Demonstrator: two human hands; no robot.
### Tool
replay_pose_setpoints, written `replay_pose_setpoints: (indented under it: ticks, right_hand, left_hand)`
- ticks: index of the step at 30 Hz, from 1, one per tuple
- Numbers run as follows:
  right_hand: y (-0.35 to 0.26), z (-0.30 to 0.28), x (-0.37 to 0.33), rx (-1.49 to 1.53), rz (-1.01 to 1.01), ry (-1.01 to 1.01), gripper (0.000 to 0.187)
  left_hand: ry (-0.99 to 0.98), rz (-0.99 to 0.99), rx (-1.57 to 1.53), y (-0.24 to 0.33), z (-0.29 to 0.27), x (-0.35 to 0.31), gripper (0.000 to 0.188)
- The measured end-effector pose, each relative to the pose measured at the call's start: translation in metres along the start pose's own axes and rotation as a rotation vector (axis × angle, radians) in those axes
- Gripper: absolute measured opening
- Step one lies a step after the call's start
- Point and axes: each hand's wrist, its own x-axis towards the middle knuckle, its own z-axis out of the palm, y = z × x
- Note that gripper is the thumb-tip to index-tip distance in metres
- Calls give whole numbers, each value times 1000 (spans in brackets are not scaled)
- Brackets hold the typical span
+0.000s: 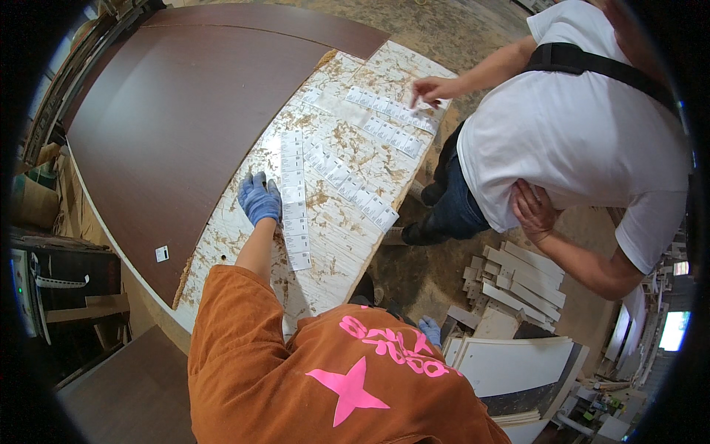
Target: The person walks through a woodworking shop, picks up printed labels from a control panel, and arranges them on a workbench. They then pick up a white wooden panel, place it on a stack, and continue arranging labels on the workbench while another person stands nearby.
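Observation:
My left hand (260,198), in a blue glove, lies on a scuffed white board (336,248) with its fingers apart. Just right of it runs a long strip of printed white labels (294,200). A second label strip (351,185) slants across the board, and two shorter ones, an upper strip (392,109) and a lower strip (393,136), lie near the far right edge. Low on the right, my right hand (429,331), also blue-gloved, shows only in part past my brown sleeve; its fingers are too hidden to read.
Across the table a person in a white shirt (569,140) reaches a bare hand (435,90) over the strips. Dark brown panels (222,89) cover the table's left side, one bearing a small label (162,254). White offcuts (518,281) and stacked panels (510,366) stand on the right.

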Motion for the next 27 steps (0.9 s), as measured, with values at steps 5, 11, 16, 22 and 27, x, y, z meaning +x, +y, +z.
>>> replay_pose_setpoints:
  ticks: [5, 11, 16, 22, 27]
  right_hand:
    - [5, 0, 3, 11, 33, 10, 37]
    - [12, 0, 5, 2, 21, 3, 38]
    - [8, 0, 2, -18, 1, 3, 39]
    - [8, 0, 2, -19, -13, 4, 39]
    - [2, -10, -2, -147, -20, -25, 39]
  left_hand:
    - [-2, 2, 10, -1, 2, 1, 36]
    - [0, 1, 15, 0, 2, 1, 36]
    - [0, 0, 7, -2, 2, 1, 36]
    - [23, 13, 17, -2, 2, -1, 35]
    - [-7, 14, -14, -1, 1, -6, 35]
